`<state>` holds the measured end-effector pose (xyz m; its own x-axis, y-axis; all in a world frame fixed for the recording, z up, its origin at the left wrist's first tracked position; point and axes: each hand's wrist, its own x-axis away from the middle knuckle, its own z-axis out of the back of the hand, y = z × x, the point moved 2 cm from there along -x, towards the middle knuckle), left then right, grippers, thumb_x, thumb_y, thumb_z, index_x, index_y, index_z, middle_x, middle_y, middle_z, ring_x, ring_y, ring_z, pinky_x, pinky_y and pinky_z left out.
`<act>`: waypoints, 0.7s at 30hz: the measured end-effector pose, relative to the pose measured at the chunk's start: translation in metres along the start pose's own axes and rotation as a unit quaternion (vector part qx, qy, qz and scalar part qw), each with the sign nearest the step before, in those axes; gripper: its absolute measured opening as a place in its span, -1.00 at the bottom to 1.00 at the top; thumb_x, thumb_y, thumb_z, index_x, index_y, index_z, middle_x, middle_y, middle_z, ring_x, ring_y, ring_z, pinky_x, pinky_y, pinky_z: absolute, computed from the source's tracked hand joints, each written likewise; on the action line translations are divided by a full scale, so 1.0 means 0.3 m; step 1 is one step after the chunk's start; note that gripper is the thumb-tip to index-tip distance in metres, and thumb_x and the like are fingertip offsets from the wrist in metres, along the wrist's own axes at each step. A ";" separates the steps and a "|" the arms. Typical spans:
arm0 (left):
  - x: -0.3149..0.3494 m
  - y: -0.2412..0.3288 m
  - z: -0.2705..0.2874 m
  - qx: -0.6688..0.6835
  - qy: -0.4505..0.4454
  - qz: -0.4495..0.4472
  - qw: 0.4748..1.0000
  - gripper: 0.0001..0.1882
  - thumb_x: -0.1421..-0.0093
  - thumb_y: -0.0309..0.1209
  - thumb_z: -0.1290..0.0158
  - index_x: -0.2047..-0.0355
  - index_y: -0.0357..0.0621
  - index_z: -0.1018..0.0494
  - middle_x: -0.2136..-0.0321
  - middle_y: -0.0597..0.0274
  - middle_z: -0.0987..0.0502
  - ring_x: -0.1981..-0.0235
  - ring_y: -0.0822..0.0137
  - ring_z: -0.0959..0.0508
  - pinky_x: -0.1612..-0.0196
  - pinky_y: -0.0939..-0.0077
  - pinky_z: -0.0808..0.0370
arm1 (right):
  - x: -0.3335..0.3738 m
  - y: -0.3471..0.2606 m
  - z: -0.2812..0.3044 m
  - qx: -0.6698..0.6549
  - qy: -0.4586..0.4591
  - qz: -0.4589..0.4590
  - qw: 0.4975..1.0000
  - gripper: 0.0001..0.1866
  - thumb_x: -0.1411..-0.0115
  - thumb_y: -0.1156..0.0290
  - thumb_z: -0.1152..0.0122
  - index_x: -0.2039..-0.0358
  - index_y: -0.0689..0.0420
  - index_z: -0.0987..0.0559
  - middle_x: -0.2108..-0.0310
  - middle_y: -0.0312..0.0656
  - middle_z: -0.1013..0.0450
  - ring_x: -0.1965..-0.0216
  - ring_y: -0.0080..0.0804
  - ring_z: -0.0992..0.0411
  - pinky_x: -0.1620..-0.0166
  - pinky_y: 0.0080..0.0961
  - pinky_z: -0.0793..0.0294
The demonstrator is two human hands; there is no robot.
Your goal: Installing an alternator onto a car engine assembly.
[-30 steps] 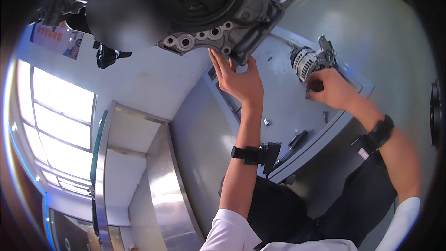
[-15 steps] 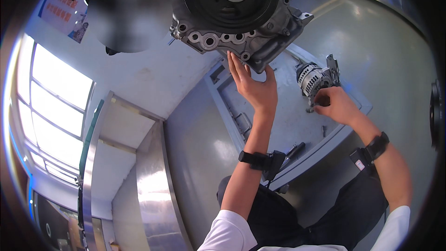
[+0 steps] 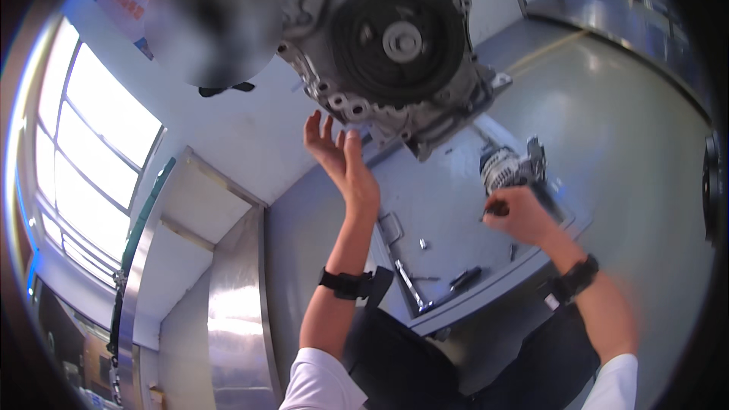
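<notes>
Two bare hands at work around an engine (image 3: 323,38), which serves as the landmark for all positions. The engine fills the upper middle of the view, its round black pulley (image 3: 380,80) facing the wearer. Half a second earlier, the left hand (image 3: 348,172) bracketed the engine's lower corner between fingers and thumb; it has since moved left along the lower edge and now lies just below the row of round bosses (image 3: 347,105). Its fingers are spread and released, grasping nothing; whether a fingertip touches the casing cannot be told. The shift suggests that any support or probing at the corner has ended and that attention has passed to the bossed edge.

The right hand (image 3: 522,215) is below and to the right of the engine. Its fingers are curled about a dark patch, and whether this is a small part or only shadow cannot be told. The alternator (image 3: 501,173) lies just beyond this hand, right of the engine's lower corner, on the grey tray (image 3: 463,209); it remains apart from the engine, so the two appear unjoined. Below the engine, on the tray, are a small silver piece (image 3: 424,244), a chrome tool (image 3: 410,285) and a black-handled tool (image 3: 465,279).
</notes>
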<state>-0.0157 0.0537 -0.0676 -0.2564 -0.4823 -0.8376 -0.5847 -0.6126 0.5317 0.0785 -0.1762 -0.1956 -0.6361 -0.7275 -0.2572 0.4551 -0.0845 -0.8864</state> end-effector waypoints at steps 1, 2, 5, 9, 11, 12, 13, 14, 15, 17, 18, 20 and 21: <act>-0.056 0.031 -0.002 0.001 0.008 -0.036 0.999 -0.38 -0.18 -0.46 0.09 -0.25 -0.16 -0.01 -0.18 0.03 -0.15 -0.23 0.09 -0.16 -0.22 0.20 -0.09 | 0.011 -0.003 0.004 -0.014 -0.007 0.008 1.000 -0.77 0.02 0.43 -0.31 0.38 0.32 -0.57 0.51 -0.13 -0.55 0.45 -0.50 -0.52 0.29 -0.56 -0.49; -0.116 0.069 -0.001 0.020 0.013 -0.059 0.998 -0.38 -0.18 -0.46 0.09 -0.25 -0.16 -0.01 -0.18 0.03 -0.15 -0.23 0.09 -0.16 -0.22 0.20 -0.09 | 0.026 0.000 0.008 -0.028 -0.011 0.018 0.999 -0.76 0.02 0.42 -0.32 0.37 0.32 -0.58 0.49 -0.12 -0.56 0.44 -0.51 -0.52 0.29 -0.56 -0.50; -0.291 0.208 0.025 -0.081 0.063 -0.130 0.986 -0.41 -0.18 -0.47 0.09 -0.23 -0.14 -0.05 -0.19 0.08 -0.14 -0.24 0.12 -0.14 -0.22 0.23 -0.08 | 0.040 -0.026 0.014 -0.046 -0.031 0.022 0.998 -0.74 0.00 0.40 -0.33 0.34 0.31 -0.59 0.46 -0.10 -0.57 0.40 -0.52 -0.53 0.25 -0.58 -0.50; -0.401 0.424 -0.007 -0.364 0.002 -0.223 0.904 -0.73 -0.19 -0.48 0.10 0.09 -0.22 -0.36 0.17 0.05 -0.43 0.12 0.20 -0.42 0.05 0.38 -0.27 | 0.074 -0.058 0.090 -0.117 -0.012 -0.022 0.993 -0.75 -0.03 0.41 -0.31 0.32 0.32 -0.59 0.43 -0.14 -0.58 0.37 -0.53 -0.53 0.22 -0.61 -0.49; -0.411 0.432 -0.042 -0.374 -0.044 -0.179 0.909 -0.89 -0.19 -0.48 0.06 0.37 -0.20 -0.46 0.60 0.12 -0.48 0.59 0.22 -0.45 0.43 0.42 -0.35 | 0.087 -0.081 0.132 -0.131 -0.013 -0.012 0.991 -0.75 -0.03 0.42 -0.31 0.31 0.32 -0.59 0.43 -0.16 -0.58 0.37 -0.53 -0.53 0.22 -0.61 -0.49; -0.424 0.430 -0.047 -0.374 -0.036 -0.187 0.908 -0.89 -0.19 -0.48 0.06 0.37 -0.20 -0.46 0.60 0.12 -0.48 0.59 0.22 -0.45 0.43 0.42 -0.35 | 0.075 -0.106 0.157 -0.155 -0.005 -0.012 0.988 -0.75 -0.03 0.42 -0.31 0.30 0.33 -0.59 0.43 -0.17 -0.58 0.36 -0.53 -0.53 0.21 -0.62 -0.49; -0.418 0.419 -0.037 -0.394 -0.034 -0.176 0.902 -0.90 -0.19 -0.48 0.06 0.36 -0.20 -0.45 0.61 0.11 -0.47 0.64 0.21 -0.44 0.50 0.41 -0.32 | 0.069 -0.137 0.180 -0.126 -0.019 -0.010 0.992 -0.74 -0.05 0.43 -0.31 0.29 0.33 -0.58 0.42 -0.17 -0.58 0.34 -0.54 -0.54 0.19 -0.61 -0.49; -0.413 0.412 -0.032 -0.413 -0.032 -0.162 0.896 -0.91 -0.19 -0.49 0.05 0.35 -0.19 -0.44 0.63 0.10 -0.47 0.69 0.20 -0.42 0.57 0.41 -0.30 | 0.047 -0.167 0.200 -0.122 -0.021 -0.009 0.992 -0.74 -0.05 0.43 -0.31 0.29 0.33 -0.58 0.42 -0.17 -0.58 0.34 -0.54 -0.54 0.19 -0.61 -0.49; -0.411 0.413 -0.037 -0.415 -0.024 -0.171 0.893 -0.93 -0.19 -0.49 0.06 0.36 -0.18 -0.42 0.66 0.12 -0.46 0.72 0.18 -0.41 0.57 0.39 -0.29 | 0.027 -0.196 0.232 -0.113 -0.037 0.013 0.993 -0.75 -0.06 0.44 -0.30 0.28 0.33 -0.57 0.40 -0.16 -0.58 0.34 -0.53 -0.54 0.18 -0.61 -0.49; -0.430 0.426 -0.043 -0.422 -0.026 -0.141 0.895 -0.93 -0.18 -0.50 0.06 0.36 -0.18 -0.42 0.66 0.12 -0.46 0.72 0.18 -0.42 0.57 0.38 -0.29 | -0.013 -0.269 0.289 -0.117 -0.068 0.026 0.990 -0.74 -0.09 0.47 -0.28 0.23 0.34 -0.55 0.37 -0.14 -0.57 0.31 -0.52 -0.54 0.16 -0.58 -0.50; -0.419 0.441 -0.047 -0.435 -0.030 -0.114 0.893 -0.94 -0.18 -0.50 0.05 0.35 -0.17 -0.42 0.66 0.13 -0.46 0.71 0.18 -0.43 0.58 0.37 -0.29 | -0.032 -0.316 0.323 -0.107 -0.082 0.017 0.991 -0.74 -0.09 0.47 -0.28 0.23 0.34 -0.55 0.37 -0.14 -0.57 0.31 -0.52 -0.54 0.16 -0.58 -0.50; -0.417 0.455 -0.077 -0.446 -0.013 -0.089 0.890 -0.92 -0.18 -0.47 0.07 0.43 -0.18 -0.39 0.69 0.13 -0.42 0.71 0.11 -0.41 0.59 0.31 -0.27 | -0.080 -0.407 0.385 -0.111 -0.066 0.050 0.990 -0.74 -0.10 0.49 -0.27 0.22 0.34 -0.53 0.36 -0.12 -0.57 0.31 -0.48 -0.55 0.16 -0.57 -0.50; -0.419 0.451 -0.075 -0.507 -0.012 -0.109 0.855 -0.87 -0.18 -0.45 0.09 0.49 -0.18 -0.36 0.70 0.12 -0.39 0.71 0.06 -0.40 0.60 0.27 -0.26 | -0.104 -0.449 0.407 -0.113 -0.063 0.076 0.989 -0.76 -0.09 0.50 -0.28 0.23 0.34 -0.52 0.37 -0.12 -0.56 0.32 -0.47 -0.55 0.17 -0.57 -0.51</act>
<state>-0.0452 0.0173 0.1125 -0.2502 -0.2819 -0.9262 0.3441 -0.9201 0.1870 0.1130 -0.2252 -0.0212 -0.4825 -0.8000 -0.3567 0.3800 0.1757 -0.9082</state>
